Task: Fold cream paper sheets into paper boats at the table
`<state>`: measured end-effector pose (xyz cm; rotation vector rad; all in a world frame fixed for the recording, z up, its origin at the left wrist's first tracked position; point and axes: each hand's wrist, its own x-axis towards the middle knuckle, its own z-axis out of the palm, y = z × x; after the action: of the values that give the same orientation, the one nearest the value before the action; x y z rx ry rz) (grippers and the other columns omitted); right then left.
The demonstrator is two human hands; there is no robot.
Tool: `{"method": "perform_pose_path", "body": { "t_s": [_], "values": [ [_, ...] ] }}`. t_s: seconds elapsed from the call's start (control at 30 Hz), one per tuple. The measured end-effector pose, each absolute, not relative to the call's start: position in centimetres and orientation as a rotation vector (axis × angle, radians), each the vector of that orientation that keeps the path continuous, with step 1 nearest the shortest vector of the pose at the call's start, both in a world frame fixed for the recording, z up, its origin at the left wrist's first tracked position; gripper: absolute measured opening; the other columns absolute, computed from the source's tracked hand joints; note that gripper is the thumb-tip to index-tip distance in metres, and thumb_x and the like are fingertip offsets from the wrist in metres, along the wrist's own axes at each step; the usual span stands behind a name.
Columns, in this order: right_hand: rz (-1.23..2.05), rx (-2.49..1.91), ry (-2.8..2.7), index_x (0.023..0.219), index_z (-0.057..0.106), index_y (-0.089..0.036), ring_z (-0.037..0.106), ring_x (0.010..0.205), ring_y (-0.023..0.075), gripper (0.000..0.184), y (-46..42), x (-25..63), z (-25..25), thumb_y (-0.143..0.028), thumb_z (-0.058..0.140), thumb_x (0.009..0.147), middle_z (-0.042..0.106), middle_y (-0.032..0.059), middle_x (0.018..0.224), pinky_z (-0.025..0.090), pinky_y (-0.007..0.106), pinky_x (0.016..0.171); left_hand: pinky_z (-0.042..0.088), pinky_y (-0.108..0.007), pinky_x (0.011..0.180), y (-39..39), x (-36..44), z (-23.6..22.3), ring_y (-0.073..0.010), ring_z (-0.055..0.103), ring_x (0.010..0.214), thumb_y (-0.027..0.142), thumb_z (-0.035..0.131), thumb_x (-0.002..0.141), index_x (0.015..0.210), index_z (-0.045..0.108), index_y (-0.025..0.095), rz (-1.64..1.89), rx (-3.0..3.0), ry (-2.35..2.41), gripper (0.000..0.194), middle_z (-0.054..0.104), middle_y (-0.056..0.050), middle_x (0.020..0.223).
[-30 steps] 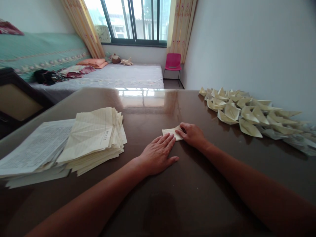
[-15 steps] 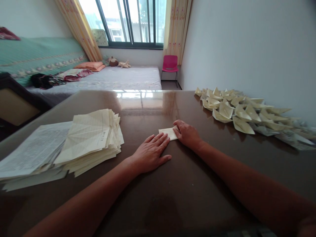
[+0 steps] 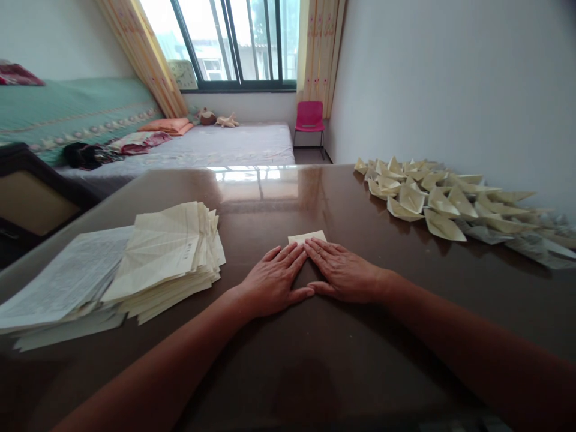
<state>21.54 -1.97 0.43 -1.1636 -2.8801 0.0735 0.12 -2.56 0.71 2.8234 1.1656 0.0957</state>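
Observation:
A small folded piece of cream paper lies on the dark brown table, mostly covered by my hands. My left hand lies flat on its left part, fingers stretched out. My right hand lies flat beside it on the right part, fingers extended, the two hands almost touching. Only the far edge of the paper shows past my fingertips.
A thick stack of creased cream sheets sits at the left, over printed pages. Several folded paper boats are heaped along the wall at the right. A bed and pink chair stand beyond the table.
My right hand has slid left and toward me, from pinching the paper's right end to lying flat over it next to my left hand. More of the paper is now covered.

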Motion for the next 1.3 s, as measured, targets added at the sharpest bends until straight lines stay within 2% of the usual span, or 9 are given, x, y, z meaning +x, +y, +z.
{"method": "perform_pose_path", "body": {
  "t_s": [0.2, 0.37, 0.6, 0.67, 0.77, 0.83, 1.07, 1.17, 1.3],
  "values": [
    [0.032, -1.337, -2.858, 0.143, 0.036, -0.003, 0.029, 0.139, 0.0343, 0.089, -2.5, 22.1, 1.5, -0.071, 0.031, 0.086, 0.034, 0.0244, 0.147, 0.027, 0.049, 0.11, 0.015, -0.038, 0.116, -2.4, -0.3, 0.8, -0.0236, 0.017, 0.144, 0.07, 0.024, 0.089, 0.149, 0.02, 0.013, 0.053, 2.854, 1.139, 0.083, 0.021, -0.013, 0.155],
    [-0.062, -1.53, -2.819, 0.136, 0.047, -0.004, 0.041, 0.13, 0.0391, 0.082, -3.2, 21.8, 2.7, -0.068, 0.038, 0.085, 0.042, 0.0269, 0.142, 0.032, 0.055, 0.101, 0.02, -0.038, 0.115, -2.2, -0.7, 1.1, -0.024, 0.021, 0.143, 0.068, 0.027, 0.09, 0.148, 0.024, 0.016, 0.017, 2.864, 1.16, 0.078, 0.025, -0.012, 0.154],
    [-0.151, -1.638, -2.701, 0.109, 0.064, -0.01, 0.057, 0.103, 0.0314, 0.041, -1.9, 21.4, 3.2, -0.039, 0.038, 0.095, 0.065, 0.0212, 0.114, 0.041, 0.043, 0.083, 0.035, -0.044, 0.105, -1.5, -1.1, 1.3, -0.0256, 0.043, 0.131, 0.051, 0.032, 0.096, 0.128, 0.055, 0.028, 0.17, 2.847, 1.463, 0.045, 0.051, -0.005, 0.14],
    [-0.125, -1.631, -2.589, 0.11, 0.062, -0.012, 0.056, 0.103, 0.0293, 0.037, -0.8, 21.8, 2.8, -0.038, 0.039, 0.096, 0.066, 0.0178, 0.111, 0.042, 0.04, 0.082, 0.038, -0.043, 0.102, -1.3, -0.9, 1.1, -0.0248, 0.049, 0.124, 0.05, 0.034, 0.096, 0.129, 0.054, 0.031, 0.294, 2.815, 1.531, 0.043, 0.058, -0.003, 0.132],
    [0.035, -1.522, -2.454, 0.131, 0.049, -0.015, 0.05, 0.113, 0.0277, 0.052, 1.1, 22.7, 1.5, -0.045, 0.052, 0.09, 0.06, 0.0143, 0.126, 0.043, 0.037, 0.087, 0.042, -0.041, 0.097, -1.0, -0.7, 0.8, -0.0252, 0.053, 0.115, 0.053, 0.043, 0.092, 0.141, 0.039, 0.03, 0.442, 2.771, 1.564, 0.054, 0.062, -0.005, 0.123],
    [0.188, -1.449, -2.357, 0.135, 0.044, -0.017, 0.051, 0.11, 0.0248, 0.057, 1.9, 23.2, 0.6, -0.041, 0.06, 0.086, 0.062, 0.0109, 0.123, 0.044, 0.035, 0.089, 0.045, -0.04, 0.094, -0.9, -0.6, 0.5, -0.0251, 0.054, 0.111, 0.051, 0.046, 0.091, 0.143, 0.036, 0.03, 0.484, 2.752, 1.556, 0.056, 0.062, -0.006, 0.118],
    [0.513, -1.184, -2.033, 0.133, 0.044, -0.02, 0.06, 0.086, 0.0169, 0.053, 2.6, 23.0, -0.2, -0.018, 0.059, 0.082, 0.064, 0.0023, 0.091, 0.047, 0.033, 0.087, 0.049, -0.036, 0.091, -0.6, -0.4, 0.0, -0.0221, 0.056, 0.103, 0.032, 0.045, 0.094, 0.137, 0.048, 0.026, 0.724, 2.681, 1.354, 0.043, 0.061, -0.007, 0.104],
    [0.631, -1.043, -1.87, 0.13, 0.046, -0.021, 0.06, 0.075, 0.0136, 0.047, 2.4, 22.7, 0.4, -0.023, 0.057, 0.084, 0.061, 0.0014, 0.089, 0.051, 0.03, 0.078, 0.05, -0.031, 0.089, -0.7, -0.3, 0.2, -0.0184, 0.061, 0.098, 0.026, 0.047, 0.094, 0.133, 0.052, 0.028, 0.943, 2.531, 1.244, 0.04, 0.062, -0.006, 0.108],
    [0.661, -0.97, -1.748, 0.129, 0.046, -0.023, 0.061, 0.09, 0.0172, 0.054, 2.1, 22.5, 1.3, -0.035, 0.066, 0.081, 0.062, 0.0041, 0.102, 0.049, 0.033, 0.086, 0.055, -0.022, 0.076, -1.2, 0.3, 1.3, -0.0118, 0.064, 0.083, 0.026, 0.055, 0.09, 0.125, 0.06, 0.023, 1.27, 2.209, 1.175, 0.036, 0.063, -0.005, 0.111]
  ]
}}
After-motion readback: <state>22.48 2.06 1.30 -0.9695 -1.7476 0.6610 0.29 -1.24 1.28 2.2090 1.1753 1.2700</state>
